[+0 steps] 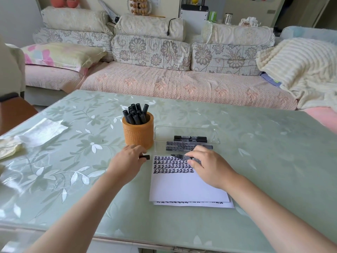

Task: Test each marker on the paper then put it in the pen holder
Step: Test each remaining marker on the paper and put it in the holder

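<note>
A white sheet of paper (186,187) lies on the table, its top rows filled with black marks. My right hand (209,167) grips an uncapped black marker (182,157), tip pointing left over the paper's top edge. My left hand (127,161) holds the marker's black cap (145,157) just left of the paper. An orange woven pen holder (138,134) stands behind my left hand with several black markers (135,114) upright in it. A clear plastic tray (186,129) behind the paper holds more black markers (189,138) lying flat.
The table (255,143) has a green floral cover under glass. A clear plastic sheet (42,132) and crumpled cloth (9,147) lie at the far left. A second marked sheet (193,204) peeks out beneath the paper. A sofa (173,83) runs behind the table.
</note>
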Demonstrator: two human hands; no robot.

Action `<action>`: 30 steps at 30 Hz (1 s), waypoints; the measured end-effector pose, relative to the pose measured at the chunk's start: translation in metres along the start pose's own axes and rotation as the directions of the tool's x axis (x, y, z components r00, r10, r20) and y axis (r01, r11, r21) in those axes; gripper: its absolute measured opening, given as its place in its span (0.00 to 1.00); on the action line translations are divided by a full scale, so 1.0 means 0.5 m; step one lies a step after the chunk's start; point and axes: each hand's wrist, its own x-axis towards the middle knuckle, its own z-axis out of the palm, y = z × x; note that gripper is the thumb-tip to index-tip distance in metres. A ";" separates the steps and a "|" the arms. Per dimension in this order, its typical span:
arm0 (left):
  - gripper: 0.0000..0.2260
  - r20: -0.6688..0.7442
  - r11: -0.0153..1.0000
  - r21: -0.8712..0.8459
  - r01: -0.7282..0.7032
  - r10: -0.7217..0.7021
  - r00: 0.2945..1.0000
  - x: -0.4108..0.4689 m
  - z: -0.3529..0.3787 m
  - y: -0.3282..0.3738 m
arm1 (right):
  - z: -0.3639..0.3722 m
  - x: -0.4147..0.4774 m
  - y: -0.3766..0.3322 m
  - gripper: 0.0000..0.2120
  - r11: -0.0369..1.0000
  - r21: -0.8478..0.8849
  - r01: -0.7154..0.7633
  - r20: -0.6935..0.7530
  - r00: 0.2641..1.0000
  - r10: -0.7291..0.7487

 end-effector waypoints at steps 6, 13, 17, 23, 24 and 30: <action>0.08 -0.116 0.997 0.062 0.038 -0.031 0.993 -0.002 0.016 0.017 | 0.005 -0.004 -0.009 0.18 0.999 0.038 -0.023 0.031 0.999 0.022; 0.05 -0.233 0.995 -0.045 -0.083 0.071 0.970 -0.007 0.007 0.039 | -0.006 -0.023 0.005 0.14 0.981 0.186 0.051 -0.056 0.998 -0.041; 0.05 -0.202 0.937 -0.158 -0.310 0.277 0.940 -0.026 0.005 0.084 | -0.010 -0.035 0.024 0.25 0.952 0.306 -0.008 -0.035 0.999 0.019; 0.07 -0.052 0.849 -0.187 -0.493 0.493 0.869 -0.067 0.040 0.158 | -0.014 -0.066 0.040 0.21 0.949 0.313 0.031 -0.139 0.990 0.013; 0.08 -0.040 0.841 -0.176 -0.511 0.512 0.858 -0.072 0.047 0.166 | -0.016 -0.070 0.039 0.15 0.945 0.327 0.035 -0.174 0.985 0.024; 0.13 0.005 0.858 -0.093 -0.505 0.508 0.862 -0.083 0.071 0.181 | -0.017 -0.083 0.033 0.07 0.700 0.700 -0.138 -0.091 0.956 0.279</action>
